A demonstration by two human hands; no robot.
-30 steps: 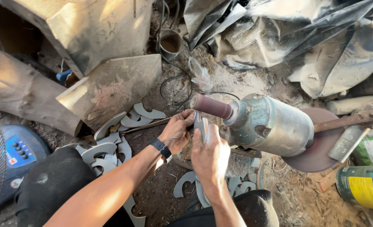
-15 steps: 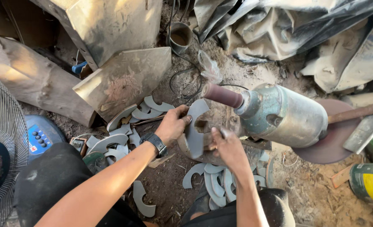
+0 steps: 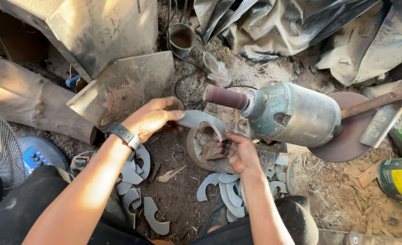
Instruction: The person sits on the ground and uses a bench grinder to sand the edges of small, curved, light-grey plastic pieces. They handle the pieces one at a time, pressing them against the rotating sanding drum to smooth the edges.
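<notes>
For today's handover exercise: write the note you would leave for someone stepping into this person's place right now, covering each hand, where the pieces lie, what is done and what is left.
Left hand: grips one end of a grey crescent-shaped piece, wrist bearing a black watch.
Right hand: fingers hold the piece's other end from below.
The piece sits just under the sanding drum of the motor grinder; whether they touch cannot be told.
Piles of like pieces: one by the left forearm, one below the right hand.
Done or left: the pictures do not show which pile is finished.
</notes>
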